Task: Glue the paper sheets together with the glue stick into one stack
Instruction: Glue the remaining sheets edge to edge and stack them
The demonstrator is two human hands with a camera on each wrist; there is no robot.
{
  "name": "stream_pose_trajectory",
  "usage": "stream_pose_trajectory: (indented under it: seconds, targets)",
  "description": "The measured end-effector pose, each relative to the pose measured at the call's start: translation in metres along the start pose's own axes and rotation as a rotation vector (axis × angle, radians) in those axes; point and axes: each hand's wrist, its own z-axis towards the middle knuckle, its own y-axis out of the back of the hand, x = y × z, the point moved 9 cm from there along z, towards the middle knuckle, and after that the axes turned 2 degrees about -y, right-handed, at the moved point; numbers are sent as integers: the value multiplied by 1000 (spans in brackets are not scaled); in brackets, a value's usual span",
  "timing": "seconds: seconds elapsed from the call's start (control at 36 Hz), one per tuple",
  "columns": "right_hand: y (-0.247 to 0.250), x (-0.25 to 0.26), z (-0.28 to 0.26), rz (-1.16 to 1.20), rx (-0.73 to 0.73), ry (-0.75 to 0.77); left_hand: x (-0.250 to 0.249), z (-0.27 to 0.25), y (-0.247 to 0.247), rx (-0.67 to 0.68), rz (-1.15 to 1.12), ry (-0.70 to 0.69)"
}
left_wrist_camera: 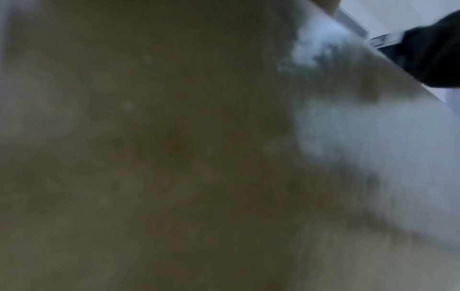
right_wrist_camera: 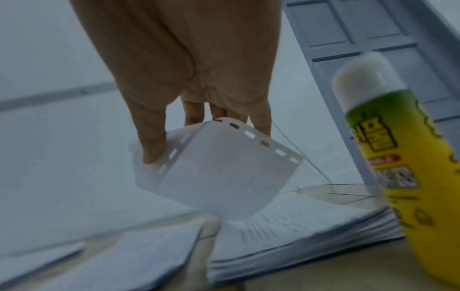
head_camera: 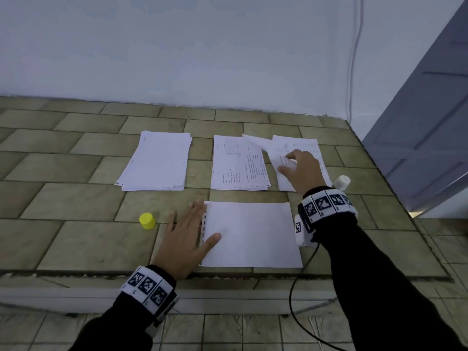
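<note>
At far-right pile point(head_camera: 314, 158): right hand point(head_camera: 301, 171) pinches top sheet point(right_wrist_camera: 224, 177), lifting.
Peel one sheet only; left hand point(head_camera: 184, 239), flat, pins base sheet point(head_camera: 253, 234).

left hand point(head_camera: 186, 239): flat, fingers spread, palm down | right hand point(head_camera: 300, 171): reached forward, fingers pinching
</note>
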Motion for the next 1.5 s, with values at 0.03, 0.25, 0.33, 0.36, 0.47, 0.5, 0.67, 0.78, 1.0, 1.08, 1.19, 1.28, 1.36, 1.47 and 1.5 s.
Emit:
stream_pose_trajectory:
  seconds: [0.03, 0.25, 0.33, 0.36, 0.47, 0.5, 0.67, 0.78, 1.0, 1.08, 1.19, 1.28, 1.36, 1.47, 1.5]
  targets:
    - [3, 8, -6, 39, -2, 48, 2, 0, 2, -40, -64, 2]
    - [7, 33, -76, 227, 208, 244, 18, -5, 35, -319, -691, 157]
    - [-1, 28, -97, 209, 274, 289, 22, 6, 36, -314, -1007, 354]
    - [-4, 27, -103, 199, 282, 313, 22, 8, 34, -295, -1087, 427]
    - [-18, 10, -119, 205, 330, 292, 8, 7, 30, -114, -1067, 412]
    - [-22, 3, -121, 216, 346, 267, 6, 7, 28, -65, -1035, 383]
    - [-32, -28, -129, 539, 433, 46, 6, 3, 23, -8, -932, 322]
    - [-27, -45, -128, 700, 377, -109, 2, 2, 20, -9, -940, 303]
    - [-18, -46, -122, 372, 272, -38, 4, 2, 24, -49, -780, 285]
    - [-21, -42, -125, 276, 286, -12, 5, 2, 26, -63, -626, 256]
    - [-25, -38, -130, 189, 313, -3, 2, 1, 26, -61, -481, 225]
    - [-27, -36, -132, 112, 325, 12, 3, 0, 24, -56, -406, 205]
    - [-28, -35, -135, 62, 329, 31, 1, 0, 24, -61, -327, 198]
    - [-30, -35, -136, 47, 350, 38, -2, -1, 23, -47, -279, 185]
    - [-30, -36, -135, 50, 350, 34, -2, -1, 23, -43, -269, 183]
